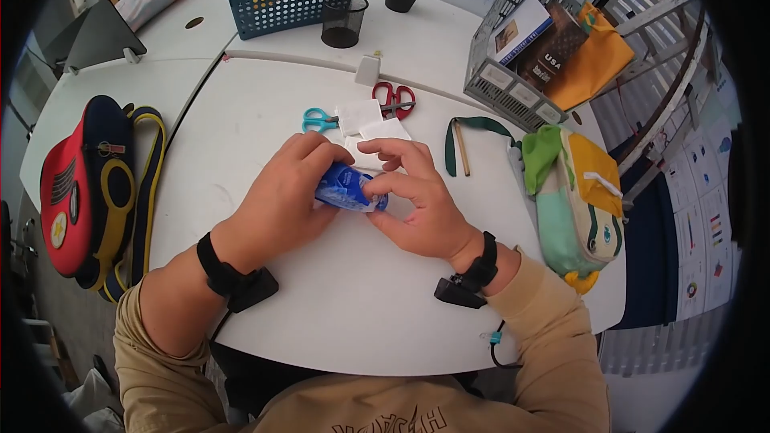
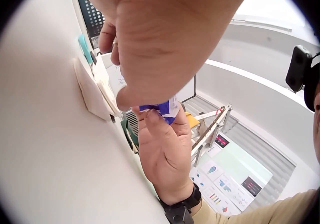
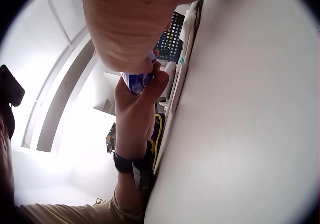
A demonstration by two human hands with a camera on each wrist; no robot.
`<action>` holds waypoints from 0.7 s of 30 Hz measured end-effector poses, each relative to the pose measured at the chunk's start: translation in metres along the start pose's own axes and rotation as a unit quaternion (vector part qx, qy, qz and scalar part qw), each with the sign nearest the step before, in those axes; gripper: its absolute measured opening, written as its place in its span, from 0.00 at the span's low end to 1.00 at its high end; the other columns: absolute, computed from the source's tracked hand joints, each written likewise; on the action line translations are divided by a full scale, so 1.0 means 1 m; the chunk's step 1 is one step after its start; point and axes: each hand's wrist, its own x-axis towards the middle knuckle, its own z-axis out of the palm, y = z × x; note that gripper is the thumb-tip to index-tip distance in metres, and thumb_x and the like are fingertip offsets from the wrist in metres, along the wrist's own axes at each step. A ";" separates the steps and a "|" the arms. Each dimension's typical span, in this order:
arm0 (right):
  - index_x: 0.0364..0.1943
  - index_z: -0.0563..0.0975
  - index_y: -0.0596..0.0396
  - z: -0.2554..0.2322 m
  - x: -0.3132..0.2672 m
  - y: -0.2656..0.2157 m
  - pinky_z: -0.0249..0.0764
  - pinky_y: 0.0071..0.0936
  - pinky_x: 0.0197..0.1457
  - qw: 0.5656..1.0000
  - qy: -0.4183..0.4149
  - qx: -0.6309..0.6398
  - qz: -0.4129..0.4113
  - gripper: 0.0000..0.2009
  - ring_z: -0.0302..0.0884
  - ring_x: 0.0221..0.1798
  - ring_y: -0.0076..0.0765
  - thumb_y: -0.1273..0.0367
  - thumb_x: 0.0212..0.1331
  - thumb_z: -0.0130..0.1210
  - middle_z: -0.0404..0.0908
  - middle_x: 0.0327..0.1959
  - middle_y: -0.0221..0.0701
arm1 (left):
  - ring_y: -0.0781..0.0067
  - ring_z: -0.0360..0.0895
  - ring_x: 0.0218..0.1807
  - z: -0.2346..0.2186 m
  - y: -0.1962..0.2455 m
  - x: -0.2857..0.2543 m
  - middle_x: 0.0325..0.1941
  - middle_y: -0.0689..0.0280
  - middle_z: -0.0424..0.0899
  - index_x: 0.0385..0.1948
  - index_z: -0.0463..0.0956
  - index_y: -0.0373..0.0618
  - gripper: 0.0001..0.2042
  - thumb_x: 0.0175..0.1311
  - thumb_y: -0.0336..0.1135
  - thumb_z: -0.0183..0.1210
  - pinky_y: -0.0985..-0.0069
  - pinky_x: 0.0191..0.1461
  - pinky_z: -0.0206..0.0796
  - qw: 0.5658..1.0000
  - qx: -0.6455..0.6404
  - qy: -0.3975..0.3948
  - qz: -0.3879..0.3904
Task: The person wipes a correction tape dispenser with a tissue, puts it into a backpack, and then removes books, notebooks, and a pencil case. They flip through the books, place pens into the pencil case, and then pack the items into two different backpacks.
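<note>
A small blue plastic packet [image 1: 343, 188] with pale markings is held over the middle of the white table. The left hand [image 1: 281, 192] grips its left end, fingers over the top and thumb below. At its right end the right hand [image 1: 421, 204] pinches with thumb and index finger, while the other fingers are bent above. In the left wrist view the packet [image 2: 162, 109] shows between both hands, partly covered by the left palm. The right wrist view has the packet [image 3: 137, 81] partly behind the right hand. White folded squares [image 1: 359, 118] lie just beyond the hands.
Turquoise scissors [image 1: 318, 120] and red scissors [image 1: 393, 102] lie beside the white squares. A red and navy bag [image 1: 84, 192] is at left, a green and yellow pouch [image 1: 573, 200] at right. Behind stand a teal basket [image 1: 293, 12], a mesh cup [image 1: 345, 24] and a grey crate [image 1: 509, 96].
</note>
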 end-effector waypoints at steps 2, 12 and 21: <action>0.46 0.90 0.50 -0.001 -0.001 0.004 0.76 0.44 0.75 1.000 0.003 -0.028 -0.007 0.12 0.71 0.74 0.51 0.79 0.60 0.72 0.78 0.78 0.37 | 0.41 0.83 0.57 -0.002 0.005 0.000 0.55 0.52 0.84 0.58 0.81 0.40 0.22 0.62 0.21 0.73 0.55 0.63 0.79 0.999 -0.036 -0.017 -0.010; 0.69 0.84 0.50 0.004 -0.001 -0.001 0.68 0.48 0.84 0.999 0.005 -0.036 0.038 0.25 0.70 0.79 0.55 0.72 0.67 0.73 0.80 0.76 0.38 | 0.32 0.85 0.61 0.000 -0.002 0.000 0.65 0.43 0.78 0.73 0.74 0.48 0.30 0.71 0.14 0.62 0.49 0.63 0.81 0.991 0.015 0.083 -0.104; 0.75 0.84 0.49 0.005 0.001 -0.005 0.71 0.42 0.75 0.983 -0.130 -0.122 0.033 0.29 0.75 0.64 0.47 0.61 0.72 0.75 0.82 0.64 0.37 | 0.33 0.87 0.60 -0.005 0.000 -0.001 0.73 0.44 0.69 0.67 0.74 0.45 0.25 0.72 0.12 0.59 0.51 0.63 0.83 0.988 0.036 0.058 -0.138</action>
